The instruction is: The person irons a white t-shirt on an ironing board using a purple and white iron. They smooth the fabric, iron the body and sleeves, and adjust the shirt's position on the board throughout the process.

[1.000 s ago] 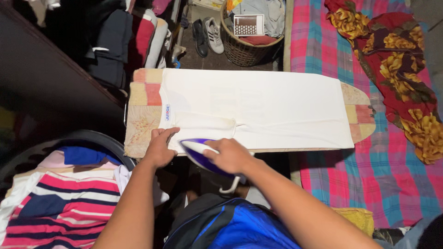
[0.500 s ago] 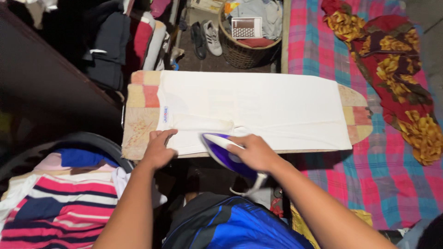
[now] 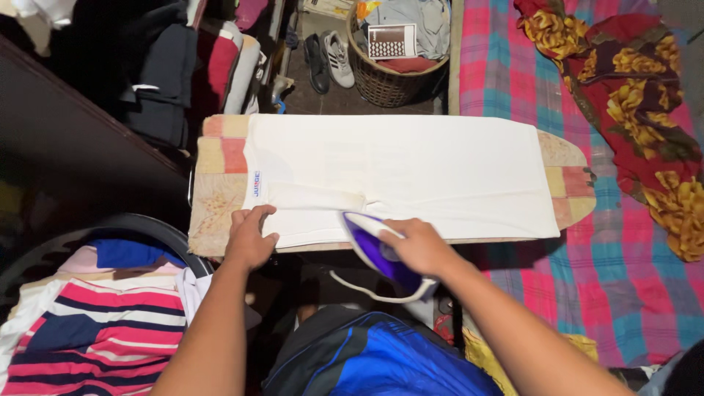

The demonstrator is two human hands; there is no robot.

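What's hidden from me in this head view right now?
- Soleplate of the iron: faces down, under the right hand.
- Garment edge beneath the left hand.
- Ironing board legs: hidden below its top.
- Laundry basket: top cut off by the frame edge.

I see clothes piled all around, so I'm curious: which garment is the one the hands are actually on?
The plain white garment spread flat on the ironing board. The left hand presses its near edge; the right hand holds the purple iron there. The striped clothes lie untouched.
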